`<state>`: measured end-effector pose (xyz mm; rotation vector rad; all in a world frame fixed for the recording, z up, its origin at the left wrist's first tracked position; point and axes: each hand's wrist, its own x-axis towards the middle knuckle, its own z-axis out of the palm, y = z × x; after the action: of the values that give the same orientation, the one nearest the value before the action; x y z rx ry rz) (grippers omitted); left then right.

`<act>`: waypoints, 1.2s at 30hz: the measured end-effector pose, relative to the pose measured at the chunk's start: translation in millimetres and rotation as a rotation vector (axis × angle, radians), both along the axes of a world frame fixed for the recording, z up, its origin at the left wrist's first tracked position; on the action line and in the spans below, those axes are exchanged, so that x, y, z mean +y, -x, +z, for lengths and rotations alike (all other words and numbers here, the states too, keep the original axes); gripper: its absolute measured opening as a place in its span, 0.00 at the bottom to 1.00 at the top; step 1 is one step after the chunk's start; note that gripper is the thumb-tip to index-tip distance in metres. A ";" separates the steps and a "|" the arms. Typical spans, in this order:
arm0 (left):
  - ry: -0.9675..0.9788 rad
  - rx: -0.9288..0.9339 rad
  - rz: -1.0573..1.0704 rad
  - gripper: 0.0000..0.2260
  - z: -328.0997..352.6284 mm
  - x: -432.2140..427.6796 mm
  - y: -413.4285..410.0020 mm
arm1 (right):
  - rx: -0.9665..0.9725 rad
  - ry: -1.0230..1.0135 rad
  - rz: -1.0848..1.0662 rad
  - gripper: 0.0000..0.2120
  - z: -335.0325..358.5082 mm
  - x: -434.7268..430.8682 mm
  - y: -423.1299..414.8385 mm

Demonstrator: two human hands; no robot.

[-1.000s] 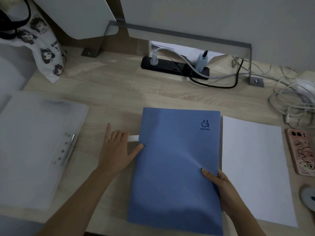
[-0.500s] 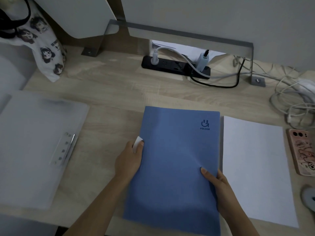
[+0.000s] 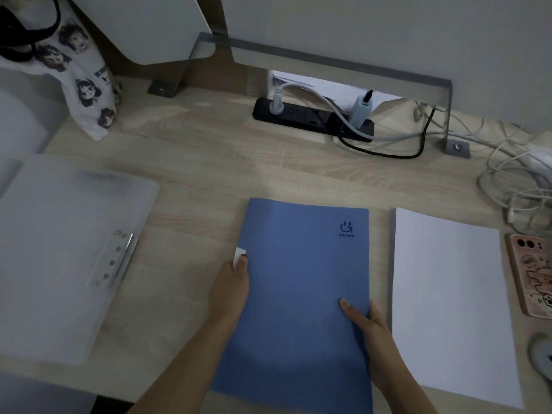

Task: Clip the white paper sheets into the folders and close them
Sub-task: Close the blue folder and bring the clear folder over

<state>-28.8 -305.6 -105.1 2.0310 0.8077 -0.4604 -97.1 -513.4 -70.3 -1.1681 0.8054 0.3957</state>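
A closed blue folder [image 3: 301,288] lies in front of me on the wooden desk [image 3: 194,180]. My left hand [image 3: 230,289] grips its left edge, thumb on the cover, beside a small white tab [image 3: 239,256] that sticks out there. My right hand [image 3: 366,324] holds the folder's right edge, thumb on top. To the right of the folder lies a stack of white paper sheets [image 3: 448,300]. At the left lies a translucent white folder [image 3: 59,258] with a metal clip [image 3: 119,258] showing on it.
A pink-cased phone [image 3: 531,273] lies right of the paper, with a tangle of white cables [image 3: 513,186] behind it. A black power strip [image 3: 313,119] sits at the back under a metal bracket. A printed cloth bag [image 3: 89,94] hangs at the back left.
My left hand went from lying flat on the desk beside the folder to gripping the folder's left edge at the white tab. The folder shifted slightly; my right hand kept its hold.
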 end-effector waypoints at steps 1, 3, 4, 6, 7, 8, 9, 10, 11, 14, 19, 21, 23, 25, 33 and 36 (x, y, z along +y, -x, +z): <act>-0.015 -0.013 -0.016 0.21 0.8 4.6 -2.9 | -0.002 0.005 0.002 0.11 -2.2 5.8 -0.7; -0.075 -0.026 -0.053 0.21 2.7 17.9 -9.5 | -0.007 0.022 0.030 0.10 -5.9 22.9 -5.5; -0.120 -0.048 -0.063 0.21 3.2 27.3 -12.7 | -0.013 0.035 0.051 0.11 -8.0 33.6 -9.8; -0.194 -0.121 -0.075 0.21 4.6 48.0 -17.0 | -0.023 0.057 0.100 0.12 -11.4 55.4 -19.7; -0.212 -0.155 -0.089 0.20 5.3 57.8 -17.7 | -0.027 0.059 0.126 0.13 -12.5 64.8 -24.5; -0.228 -0.174 -0.103 0.21 6.6 68.6 -17.8 | -0.037 0.054 0.153 0.14 -13.7 74.8 -29.5; -0.244 -0.186 -0.121 0.22 6.2 79.7 -17.0 | -0.050 0.049 0.174 0.14 -15.0 84.6 -34.1; -0.261 -0.195 -0.150 0.23 5.3 88.4 -16.3 | -0.065 0.044 0.180 0.14 -16.4 92.8 -37.9; -0.283 -0.198 -0.194 0.24 4.1 95.8 -15.4 | -0.077 0.040 0.170 0.13 -17.9 100.2 -40.7; -0.339 -0.182 -0.369 0.24 3.8 111.9 -12.9 | -0.096 0.077 0.124 0.12 -24.6 120.3 -46.0; -0.428 -0.161 -0.545 0.27 3.6 131.1 -7.8 | -0.129 0.291 0.169 0.16 -37.5 138.7 -53.2; -0.422 -0.139 -0.605 0.31 1.6 141.1 -6.1 | -0.154 0.393 0.204 0.16 -39.1 143.0 -56.1; -0.362 -0.139 -0.652 0.32 3.0 150.0 -5.9 | -0.153 0.491 0.257 0.18 -37.9 147.9 -56.8; -0.253 -0.203 -0.599 0.27 10.6 157.1 -7.1 | -0.146 0.646 0.318 0.23 -32.8 148.1 -54.7; -0.533 -0.402 -0.262 0.20 28.3 261.4 -11.3 | -0.295 0.573 0.584 0.18 4.0 222.2 -64.9; -0.622 -0.184 -0.169 0.28 25.1 309.5 -8.8 | -0.177 0.335 0.729 0.18 8.6 273.3 -75.0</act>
<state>-19.9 3.9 -79.9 2.6839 0.7233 -0.1085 -22.1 -240.1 -61.7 -1.7786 0.2682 0.7597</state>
